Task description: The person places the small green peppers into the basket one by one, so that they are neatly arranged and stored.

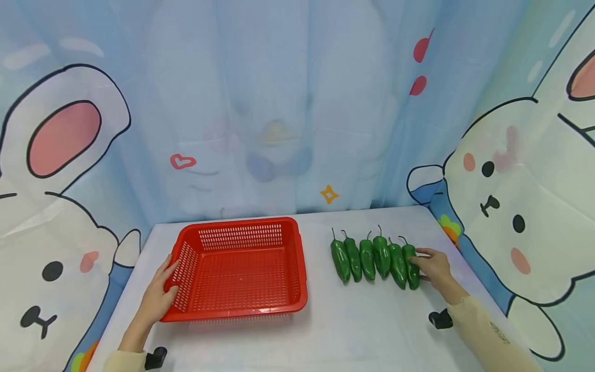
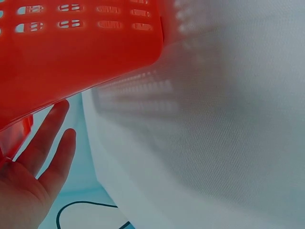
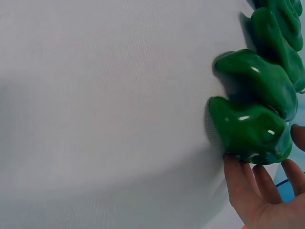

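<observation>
A red plastic basket (image 1: 241,279) with slotted walls stands on the left side of the table. My left hand (image 1: 158,297) holds its left rim, thumb at the inner side and fingers outside. In the left wrist view, fingers (image 2: 57,157) lie along the outside of the basket wall (image 2: 86,57); the thumb is hidden there. Several green peppers (image 1: 380,253) lie side by side in a row at right, stems pointing away. My right hand (image 1: 434,266) is at the rightmost pepper (image 3: 248,129), fingers against its outer side and thumb over it.
The white-covered table (image 1: 321,336) holds the basket and peppers with a strip of cloth between them. A blue curtain (image 1: 260,103) with cartoon figures hangs behind the table and along both sides.
</observation>
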### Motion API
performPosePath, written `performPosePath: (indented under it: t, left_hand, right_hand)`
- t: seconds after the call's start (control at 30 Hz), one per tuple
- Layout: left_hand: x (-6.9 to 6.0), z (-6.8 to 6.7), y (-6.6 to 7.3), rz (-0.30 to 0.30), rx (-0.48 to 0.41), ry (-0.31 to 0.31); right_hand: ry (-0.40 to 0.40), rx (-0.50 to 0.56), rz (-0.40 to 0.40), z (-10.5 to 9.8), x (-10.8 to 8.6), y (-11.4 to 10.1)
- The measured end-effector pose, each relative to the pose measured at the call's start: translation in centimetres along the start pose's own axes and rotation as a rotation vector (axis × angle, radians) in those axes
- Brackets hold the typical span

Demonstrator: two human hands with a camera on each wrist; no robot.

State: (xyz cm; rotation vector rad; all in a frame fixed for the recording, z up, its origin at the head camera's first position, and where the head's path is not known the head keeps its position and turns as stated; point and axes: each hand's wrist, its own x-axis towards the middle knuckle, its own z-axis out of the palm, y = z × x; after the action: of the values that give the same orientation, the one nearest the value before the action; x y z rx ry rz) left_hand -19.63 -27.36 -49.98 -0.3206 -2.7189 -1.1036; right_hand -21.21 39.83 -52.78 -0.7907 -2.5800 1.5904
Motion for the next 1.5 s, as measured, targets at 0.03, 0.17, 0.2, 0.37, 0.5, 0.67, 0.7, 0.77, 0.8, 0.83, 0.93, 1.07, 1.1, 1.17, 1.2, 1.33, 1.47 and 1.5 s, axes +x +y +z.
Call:
performPosePath:
  t: [0.03,0.17,0.2,0.37,0.5,0.67,0.7,0.77,0.8,0.83,0.93,1.07,1.1,1.17,1.2,1.33,1.47,1.5]
  left_hand:
    - [-0.1,0.0,-0.1,-0.001,-0.004,0.000]
    - [-0.2,0.0,-0.3,0.000,-0.018,-0.003]
    - [-0.2,0.1,-0.4,0.001,-0.019,-0.002]
    - [-0.2,0.2,-0.6,-0.004,-0.007,0.004]
    - [-0.3,0.3,-0.6,-0.011,-0.011,0.007]
    - [-0.2,0.5,-0.6,-0.006,-0.025,0.009]
    - [-0.1,0.6,-0.6,-0.004,-0.028,0.007]
    - [0.2,0.7,-0.5,-0.003,-0.043,0.001]
    - [0.3,0.8,-0.4,-0.006,-0.045,-0.003]
    - [0.4,0.8,-0.4,-0.010,-0.043,-0.006]
    - [0.5,0.9,-0.4,-0.021,-0.039,-0.005]
    - [0.4,0.7,-0.7,-0.022,-0.030,0.002]
    - [0.3,0.7,-0.8,-0.021,-0.030,0.003]
    - [0.3,0.5,-0.9,-0.018,-0.027,0.008]
    - [0.2,0.5,-1.0,-0.018,-0.027,0.010]
    - [0.4,0.3,-0.9,-0.018,-0.033,0.011]
    - [0.7,0.2,-1.0,-0.042,-0.039,-0.005]
    - [0.7,0.2,-1.0,-0.051,-0.040,-0.008]
  right_hand:
    - [-0.015,0.003,0.004,0.0,0.0,0.0]
    - [0.004,0.001,0.036,0.1,0.4,0.0]
    - [0.014,0.000,0.046,0.1,0.5,0.0]
    - [0.021,-0.031,0.044,0.5,0.4,-0.3]
    - [0.029,-0.058,0.036,0.8,0.2,-0.6]
    - [0.061,-0.027,0.068,0.4,0.4,-0.5]
    - [0.067,-0.012,0.080,0.2,0.4,-0.4]
    - [0.067,0.029,0.100,-0.3,0.5,-0.4]
    - [0.060,0.049,0.104,-0.6,0.6,-0.4]
    - [0.054,0.063,0.115,-0.8,0.6,-0.3]
    - [0.035,0.092,0.137,-1.2,1.4,0.2]
    - [0.050,0.105,0.155,-1.0,1.5,0.4]
    - [0.052,0.111,0.157,-1.0,1.6,0.5]
    - [0.049,0.124,0.153,-1.1,1.1,-0.1]
    - [0.043,0.132,0.150,-1.1,1.2,-0.2]
    - [0.034,0.184,0.140,-1.5,1.1,-1.1]
    - [-0.012,0.230,0.130,-1.9,0.7,-2.4]
    - [-0.016,0.248,0.129,-1.9,0.6,-2.7]
